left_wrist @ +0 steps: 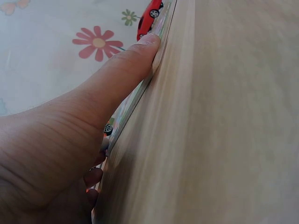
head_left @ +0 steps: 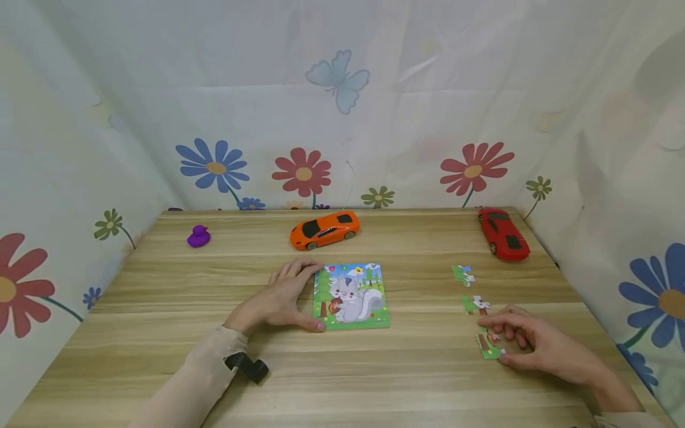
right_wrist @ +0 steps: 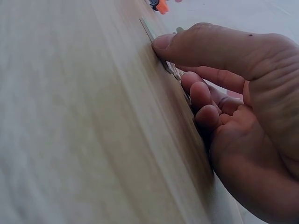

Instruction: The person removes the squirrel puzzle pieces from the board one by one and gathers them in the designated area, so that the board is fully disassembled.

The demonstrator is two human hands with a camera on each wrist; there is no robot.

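Observation:
A square jigsaw puzzle point(head_left: 350, 297) with a grey squirrel picture lies on the table in front of me. My left hand point(head_left: 286, 297) holds it at its left side, thumb at the near corner and index finger at the far one. On the right, my right hand point(head_left: 540, 345) pinches a loose puzzle piece point(head_left: 488, 345), green and brown, between thumb and index finger. Its other fingers are curled, and in the right wrist view the thumb point(right_wrist: 201, 46) presses on the piece's edge. Beyond it lie two more puzzle pieces, a squirrel-face piece point(head_left: 475, 305) and a green-and-blue piece point(head_left: 463, 274).
Behind the puzzle stands an orange toy car point(head_left: 325, 230). A red toy car point(head_left: 503, 233) is at the back right and a purple rubber duck point(head_left: 199, 236) at the back left. A flower-printed curtain point(head_left: 396, 119) encloses the wooden table point(head_left: 374, 380) at the back and sides.

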